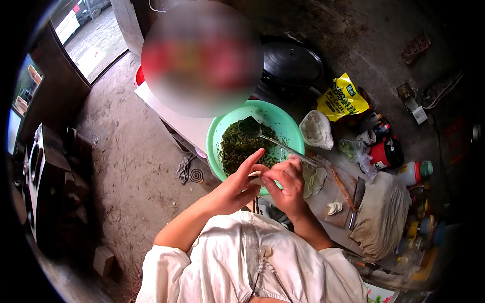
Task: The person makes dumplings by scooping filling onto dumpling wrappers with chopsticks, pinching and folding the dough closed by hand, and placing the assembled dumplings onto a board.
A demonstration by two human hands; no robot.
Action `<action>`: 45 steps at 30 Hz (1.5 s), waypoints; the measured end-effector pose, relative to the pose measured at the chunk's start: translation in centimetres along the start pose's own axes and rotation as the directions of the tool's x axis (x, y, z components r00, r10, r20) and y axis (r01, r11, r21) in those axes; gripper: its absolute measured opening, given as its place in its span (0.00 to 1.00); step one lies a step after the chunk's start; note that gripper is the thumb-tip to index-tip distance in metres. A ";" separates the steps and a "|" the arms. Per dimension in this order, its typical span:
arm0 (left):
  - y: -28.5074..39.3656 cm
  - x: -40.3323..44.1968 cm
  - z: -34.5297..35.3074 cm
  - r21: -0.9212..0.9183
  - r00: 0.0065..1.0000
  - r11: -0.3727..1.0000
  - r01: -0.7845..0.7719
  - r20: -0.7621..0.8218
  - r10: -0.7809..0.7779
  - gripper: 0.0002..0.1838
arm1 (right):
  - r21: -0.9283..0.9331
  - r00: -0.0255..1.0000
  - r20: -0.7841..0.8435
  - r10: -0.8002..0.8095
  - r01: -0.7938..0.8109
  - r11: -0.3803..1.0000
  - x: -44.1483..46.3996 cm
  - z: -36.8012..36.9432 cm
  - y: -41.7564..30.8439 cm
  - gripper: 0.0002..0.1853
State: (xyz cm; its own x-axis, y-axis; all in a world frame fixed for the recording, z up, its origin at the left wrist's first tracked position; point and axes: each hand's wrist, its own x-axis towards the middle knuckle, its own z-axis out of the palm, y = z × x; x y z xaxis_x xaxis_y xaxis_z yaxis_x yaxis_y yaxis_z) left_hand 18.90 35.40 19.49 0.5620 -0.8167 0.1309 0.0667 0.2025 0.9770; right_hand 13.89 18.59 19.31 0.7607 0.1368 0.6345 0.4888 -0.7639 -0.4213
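My left hand point(237, 186) and my right hand point(286, 183) meet over the near edge of a light green bowl point(213, 146). Their fingertips pinch what looks like a dumpling wrapper point(255, 174), mostly hidden by the fingers. My left index finger points up and away from the pinch. Inside the bowl lies dark green chopped filling point(235, 151). A long-handled metal spoon point(278, 143) rests in it, its handle reaching over the right rim. Beside my right hand, thin round dough wrappers point(316, 181) lie on a board point(323, 199).
Right of the wrappers are a wooden rolling pin point(343, 189), small dough pieces point(334, 207), a knife point(356, 203) and a beige cloth point(381, 214). A white bowl point(316, 130), yellow packet point(343, 98) and several jars stand behind. A blurred person point(202, 60) is opposite.
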 end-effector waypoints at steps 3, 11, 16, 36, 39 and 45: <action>0.3 -0.1 0.0 0.068 1.000 0.998 -0.001 0.003 0.001 0.41 | 0.018 0.998 -0.025 0.049 -0.048 0.999 0.1 -0.1 -0.2 0.10; 1.1 -0.2 0.1 0.181 0.999 0.983 0.037 0.001 -0.038 0.40 | -0.002 0.999 0.036 -0.032 0.032 0.999 -0.2 0.2 -0.2 0.12; 1.2 -0.4 0.1 0.258 1.000 0.966 0.005 0.016 -0.010 0.40 | 0.031 1.000 0.024 -0.011 0.010 0.999 0.0 0.1 -0.8 0.10; -1.4 -0.3 0.4 -0.021 0.993 0.996 0.089 -0.078 -0.090 0.17 | 0.067 0.999 -0.017 -0.047 0.048 0.997 0.9 -1.7 -1.1 0.10; -0.7 -0.5 0.2 0.010 0.987 0.987 0.159 -0.031 -0.158 0.18 | 0.120 0.999 -0.016 0.048 -0.046 0.992 1.0 -1.8 -1.4 0.09; -0.7 -0.8 0.5 -0.011 0.988 0.989 0.150 -0.041 -0.151 0.16 | 0.165 1.000 0.024 0.011 -0.015 0.986 0.5 -1.4 -1.1 0.06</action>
State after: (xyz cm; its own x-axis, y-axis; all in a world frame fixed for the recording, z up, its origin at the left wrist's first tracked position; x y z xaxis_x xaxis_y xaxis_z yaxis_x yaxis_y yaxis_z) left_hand 18.05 35.62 18.75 0.5788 -0.8151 -0.0248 0.1593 0.0832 0.9837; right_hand 13.18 18.61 20.95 0.7761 0.1439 0.6140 0.5414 -0.6514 -0.5316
